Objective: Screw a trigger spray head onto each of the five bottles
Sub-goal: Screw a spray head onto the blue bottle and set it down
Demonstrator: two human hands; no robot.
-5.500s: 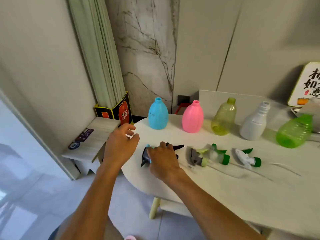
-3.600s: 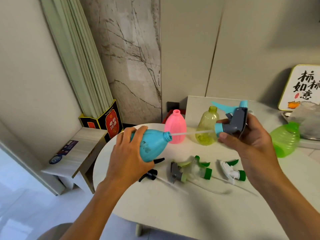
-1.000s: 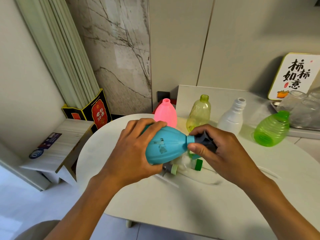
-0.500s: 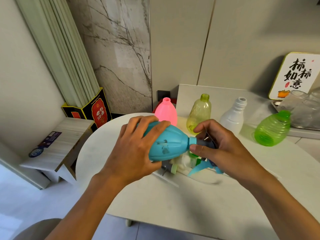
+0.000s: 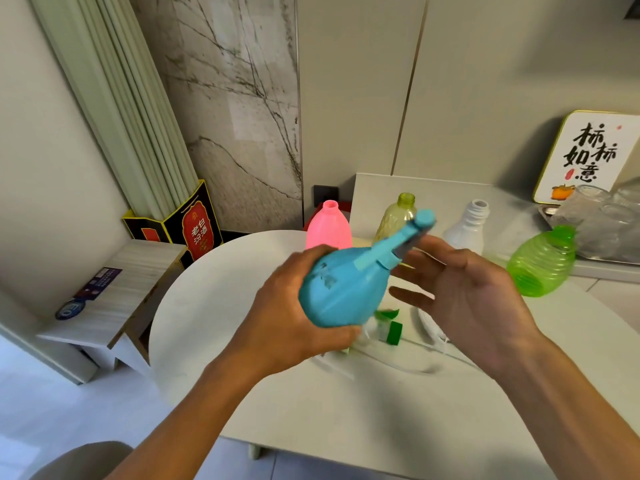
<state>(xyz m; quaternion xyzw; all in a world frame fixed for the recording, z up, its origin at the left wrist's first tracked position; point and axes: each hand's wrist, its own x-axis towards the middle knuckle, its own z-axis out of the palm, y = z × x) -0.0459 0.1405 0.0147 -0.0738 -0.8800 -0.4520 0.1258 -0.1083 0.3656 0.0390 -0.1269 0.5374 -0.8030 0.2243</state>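
Left hand wraps the blue bottle around its belly, tilting the neck up and to the right, probably so the blue trigger head on it can be turned. Right hand is spread, palm open just beside the neck, gripping nothing. Bottle hangs above the white table, between both hands.

Two bare forearms, no sleeves, left hand, right hand
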